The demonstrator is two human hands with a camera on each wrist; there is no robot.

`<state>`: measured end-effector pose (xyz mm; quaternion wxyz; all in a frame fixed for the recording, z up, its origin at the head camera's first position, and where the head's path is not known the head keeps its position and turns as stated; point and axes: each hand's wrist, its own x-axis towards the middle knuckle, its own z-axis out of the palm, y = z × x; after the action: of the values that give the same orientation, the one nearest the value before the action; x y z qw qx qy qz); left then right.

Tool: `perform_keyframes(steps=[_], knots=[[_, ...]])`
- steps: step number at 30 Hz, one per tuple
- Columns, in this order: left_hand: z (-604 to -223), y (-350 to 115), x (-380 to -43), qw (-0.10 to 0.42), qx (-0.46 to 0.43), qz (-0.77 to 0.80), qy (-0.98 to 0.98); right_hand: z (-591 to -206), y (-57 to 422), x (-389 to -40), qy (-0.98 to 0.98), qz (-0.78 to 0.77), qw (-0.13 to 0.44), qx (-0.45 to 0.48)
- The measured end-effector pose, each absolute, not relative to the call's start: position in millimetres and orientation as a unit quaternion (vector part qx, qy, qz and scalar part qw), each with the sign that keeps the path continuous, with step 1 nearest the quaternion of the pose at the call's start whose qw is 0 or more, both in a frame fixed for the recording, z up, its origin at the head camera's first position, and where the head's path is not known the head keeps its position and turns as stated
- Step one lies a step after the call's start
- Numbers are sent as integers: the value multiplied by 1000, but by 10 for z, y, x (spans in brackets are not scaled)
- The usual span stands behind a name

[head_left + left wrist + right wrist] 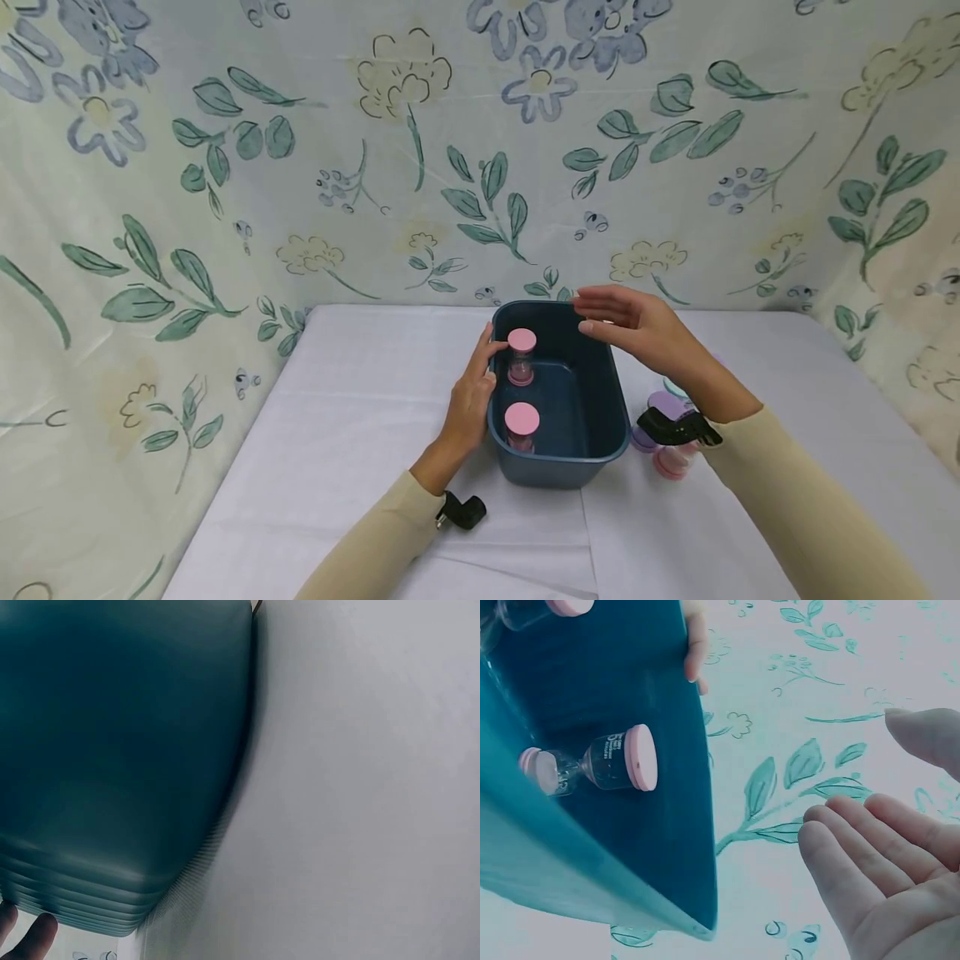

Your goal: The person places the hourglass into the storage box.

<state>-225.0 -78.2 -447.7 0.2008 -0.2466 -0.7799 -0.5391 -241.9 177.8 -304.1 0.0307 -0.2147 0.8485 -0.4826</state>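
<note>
A dark blue plastic bin point(558, 473) stands on the white-covered table. Two pink-capped sand timers stand inside along its left wall: a far one point(521, 357) and a near one point(522, 421). In the right wrist view, one timer point(622, 759) shows clear glass with printed lettering. My left hand point(468, 404) rests against the bin's left side, a finger reaching over the rim beside the far timer. Its fingertips point(39, 934) touch the rim in the left wrist view. My right hand point(637, 325) hovers over the far right rim, fingers extended, holding nothing.
Right of the bin, partly hidden under my right wrist, stand several more sand timers, among them a purple one point(666, 406) and a pink one point(671, 462). A floral cloth point(420, 208) hangs behind the table. Black wrist straps point(463, 510) sit on both wrists.
</note>
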Motion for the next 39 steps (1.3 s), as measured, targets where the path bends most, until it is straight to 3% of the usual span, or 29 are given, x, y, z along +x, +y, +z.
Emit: perform_keyframes(steps=[20,27,39], knots=[[-4432,-847,-2259,202,-245,-537,-781,-3092,2127,-2067,872,-446,-57,-195],[-4430,-799,-2270,183,-251,-550,-775,-3183,2245,-1950,871,-448,-68,-192],[-4456,-796,-2260,199,-248,-536,-782,-3424,2504,-1819,873,-446,-93,-176]])
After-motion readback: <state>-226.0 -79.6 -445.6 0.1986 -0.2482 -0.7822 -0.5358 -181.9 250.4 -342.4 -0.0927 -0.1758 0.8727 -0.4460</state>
